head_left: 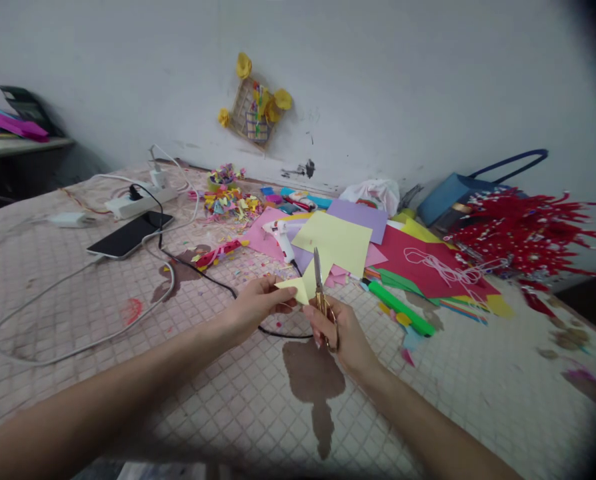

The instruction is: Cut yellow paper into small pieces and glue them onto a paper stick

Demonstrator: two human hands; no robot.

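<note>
Above the middle of the table, my left hand (264, 298) pinches a small piece of pale yellow paper (298, 288) between thumb and fingers. Gold-handled scissors (321, 298) are in my right hand (344, 327), with their blades pointing up and away from me. The thumb of that hand is close to the paper's lower edge; whether it touches is unclear. The blades look closed and stand just right of the paper. A larger pale yellow sheet (334, 241) lies beyond both hands, beside a white glue gun (281, 241).
At the left are a black tablet (131, 235), a power strip (141, 202) and looping cables. A bowl of paper scraps (223, 177) stands at the back. Coloured sheets, a green tube (401, 308), white string (443, 267) and red tinsel-like decorations (523, 230) are on the right.
</note>
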